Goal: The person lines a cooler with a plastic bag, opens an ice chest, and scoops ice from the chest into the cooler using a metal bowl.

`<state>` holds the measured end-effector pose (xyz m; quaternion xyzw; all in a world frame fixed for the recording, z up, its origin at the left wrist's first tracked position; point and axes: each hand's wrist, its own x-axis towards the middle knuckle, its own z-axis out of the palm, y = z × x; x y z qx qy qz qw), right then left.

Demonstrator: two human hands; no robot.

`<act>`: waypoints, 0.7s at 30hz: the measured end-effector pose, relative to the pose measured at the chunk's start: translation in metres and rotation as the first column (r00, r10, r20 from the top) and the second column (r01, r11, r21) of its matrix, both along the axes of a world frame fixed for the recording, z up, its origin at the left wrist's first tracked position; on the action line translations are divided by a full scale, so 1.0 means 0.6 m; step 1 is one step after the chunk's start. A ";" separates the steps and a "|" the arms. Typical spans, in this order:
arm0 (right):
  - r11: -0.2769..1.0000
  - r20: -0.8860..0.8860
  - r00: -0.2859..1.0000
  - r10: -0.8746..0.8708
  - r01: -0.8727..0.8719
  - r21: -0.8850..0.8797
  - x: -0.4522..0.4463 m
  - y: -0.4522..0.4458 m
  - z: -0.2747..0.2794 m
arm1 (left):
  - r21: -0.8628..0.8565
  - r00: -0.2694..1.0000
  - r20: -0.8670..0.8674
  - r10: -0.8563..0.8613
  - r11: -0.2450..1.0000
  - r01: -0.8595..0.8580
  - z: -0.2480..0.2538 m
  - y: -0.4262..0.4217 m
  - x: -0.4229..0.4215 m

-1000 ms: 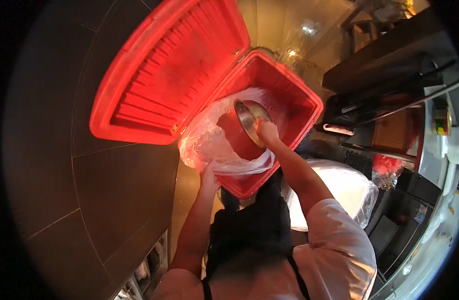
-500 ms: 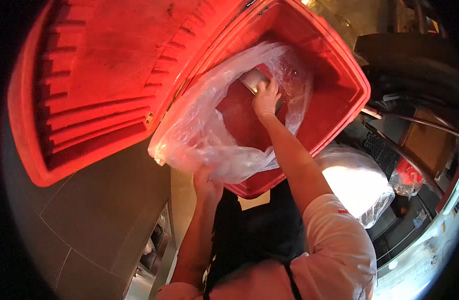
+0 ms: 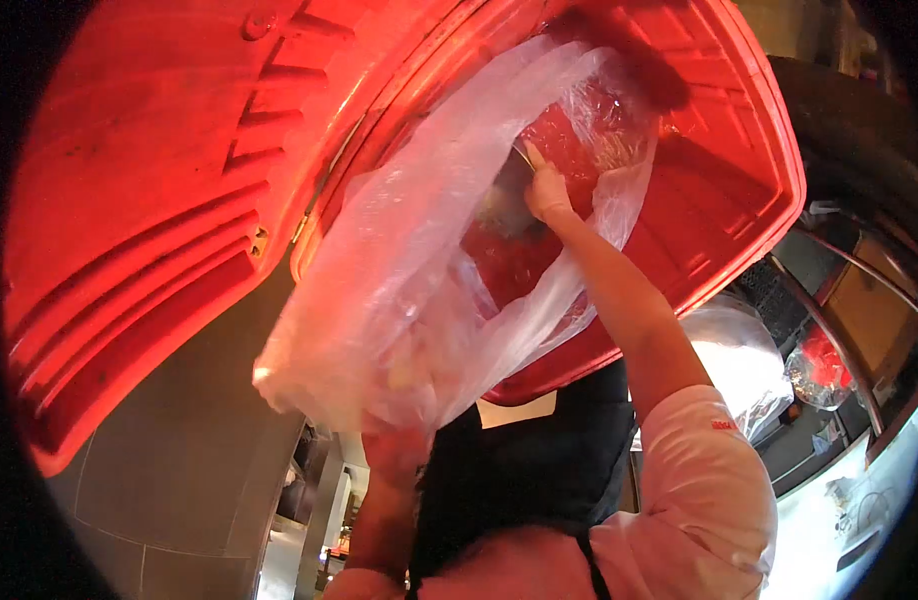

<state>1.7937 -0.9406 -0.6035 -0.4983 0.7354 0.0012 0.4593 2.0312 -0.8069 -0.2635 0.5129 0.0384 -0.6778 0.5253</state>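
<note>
A large clear plastic bag (image 3: 379,270) hangs open inside a red bin (image 3: 719,190), its near edge pulled out over the rim. My left hand (image 3: 397,450) is closed on the gathered near edge of the bag, its fingers partly covered by plastic. Deep in the bag's mouth, my right hand (image 3: 549,190) grips the edge of a grey metal container (image 3: 511,195). That container looks tilted and blurred, so its exact kind and any contents do not show clearly.
The bin's red lid (image 3: 149,190) is swung open to the left. At right lie a clear plastic-wrapped bundle (image 3: 739,350), a smaller bag with something red (image 3: 821,368) and metal rails (image 3: 829,315). Dark floor tiles (image 3: 179,440) show lower left.
My left hand has drawn the bag's edge down toward me, stretching the plastic longer. The metal container has turned in my right hand. The whole view has shifted closer to the bin.
</note>
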 end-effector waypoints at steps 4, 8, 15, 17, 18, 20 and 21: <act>0.998 0.296 0.955 -0.032 0.048 -0.046 -0.041 0.066 -0.155 | 0.178 0.992 0.117 -0.051 0.984 0.030 -0.008 0.039 0.011; 0.982 0.316 0.943 -0.108 0.053 0.179 -0.072 0.050 -0.232 | 0.249 0.979 0.183 -0.088 0.968 0.041 -0.014 0.055 0.014; 0.989 0.330 0.943 -0.043 -0.006 0.146 -0.105 0.083 -0.274 | 0.117 0.957 0.194 -0.215 0.974 0.195 -0.015 0.043 -0.007; 0.922 0.507 0.789 -0.347 0.190 0.336 -0.104 0.080 -0.223 | 0.195 0.971 0.130 -0.203 0.965 0.175 -0.004 0.057 0.002; 0.860 0.558 0.670 -0.489 0.261 0.439 -0.104 0.071 -0.200 | 0.207 0.970 0.135 -0.203 0.963 0.173 -0.002 0.069 0.004; 0.892 0.487 0.778 -0.397 0.203 0.403 -0.111 0.059 -0.185 | 0.199 0.956 0.188 -0.226 0.962 0.188 -0.005 0.087 0.004; 0.906 0.446 0.825 -0.347 0.172 0.386 -0.115 0.051 -0.176 | 0.193 0.956 0.189 -0.224 0.963 0.188 -0.003 0.089 0.002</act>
